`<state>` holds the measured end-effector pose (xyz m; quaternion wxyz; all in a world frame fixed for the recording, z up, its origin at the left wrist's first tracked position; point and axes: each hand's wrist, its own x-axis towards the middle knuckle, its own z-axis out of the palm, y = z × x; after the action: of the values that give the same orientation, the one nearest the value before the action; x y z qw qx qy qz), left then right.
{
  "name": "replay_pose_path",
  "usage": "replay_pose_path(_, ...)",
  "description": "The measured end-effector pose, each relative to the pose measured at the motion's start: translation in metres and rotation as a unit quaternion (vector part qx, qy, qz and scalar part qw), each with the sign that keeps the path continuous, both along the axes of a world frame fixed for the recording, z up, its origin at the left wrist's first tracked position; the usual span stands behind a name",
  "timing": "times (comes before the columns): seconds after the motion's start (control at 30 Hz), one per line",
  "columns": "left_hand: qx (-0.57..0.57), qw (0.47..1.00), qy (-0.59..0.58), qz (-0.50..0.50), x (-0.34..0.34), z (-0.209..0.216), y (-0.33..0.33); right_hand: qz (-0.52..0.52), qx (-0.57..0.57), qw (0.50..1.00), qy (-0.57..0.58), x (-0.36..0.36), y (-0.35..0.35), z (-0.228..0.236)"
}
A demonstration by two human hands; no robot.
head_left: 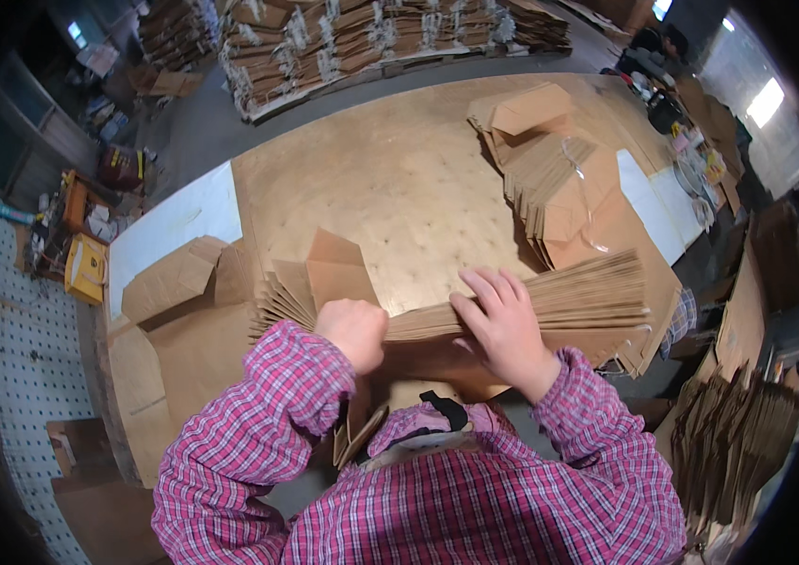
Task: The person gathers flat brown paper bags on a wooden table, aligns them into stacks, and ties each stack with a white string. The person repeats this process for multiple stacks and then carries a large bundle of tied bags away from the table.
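Note:
A thick, fanned stack of brown paper bags (pixel 569 292) lies across the near edge of the wooden table, its layered edges spread toward the right. My left hand (pixel 352 334) is closed in a fist around the stack's left part, where folded ends (pixel 282 306) splay out beyond it. With fingers stretched and apart, my right hand (pixel 510 330) rests on the middle of the same stack. One folded flap (pixel 338 268) stands up just past my left fist. The undersides of both hands are hidden.
More brown paper bags (pixel 550 188) lie bundled at the table's (pixel 352 169) right, beside a white sheet (pixel 649 207). Loose brown paper (pixel 183 292) covers the left end. Bundled stacks (pixel 371 47) stand beyond the table, and upright brown sheets (pixel 729 443) fill the lower right.

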<state>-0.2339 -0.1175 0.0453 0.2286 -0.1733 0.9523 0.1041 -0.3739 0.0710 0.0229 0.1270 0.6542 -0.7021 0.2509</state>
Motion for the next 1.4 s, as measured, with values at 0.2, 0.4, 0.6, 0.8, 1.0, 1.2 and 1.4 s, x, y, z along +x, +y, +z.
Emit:
replay_pose_path(0.2,-0.057,0.997,0.030,-0.047,0.016,0.001,0.014,-0.087,0.127,0.501,-0.852,0.080,0.002,-0.027)
replay_pose_path(0.4,-0.152,0.964,0.132,-0.172,0.066,-0.017,0.070,-0.208,-0.015,0.347,-0.914,0.117,-0.004,-0.048)
replay_pose_path(0.6,-0.101,0.965,-0.014,-0.242,0.108,0.032,0.154,-0.176,-0.026,0.395,-0.901,0.173,0.090,-0.049)
replay_pose_path(0.8,0.182,0.890,-0.373,-0.187,0.019,-0.035,0.098,-0.094,-0.063,0.400,-0.909,0.215,0.140,-0.073)
replay_pose_path(1.0,0.058,0.964,-0.245,0.086,-0.008,-0.290,0.048,-0.024,-0.149,0.589,-0.794,0.236,0.172,-0.117)
replay_pose_path(1.2,0.085,0.955,-0.216,0.184,0.025,-0.374,0.039,0.048,-0.048,0.712,-0.699,0.229,0.188,-0.141)
replay_pose_path(1.4,0.030,0.963,-0.139,0.229,0.066,-0.400,0.098,0.091,0.024,0.742,-0.664,0.238,0.177,-0.118)
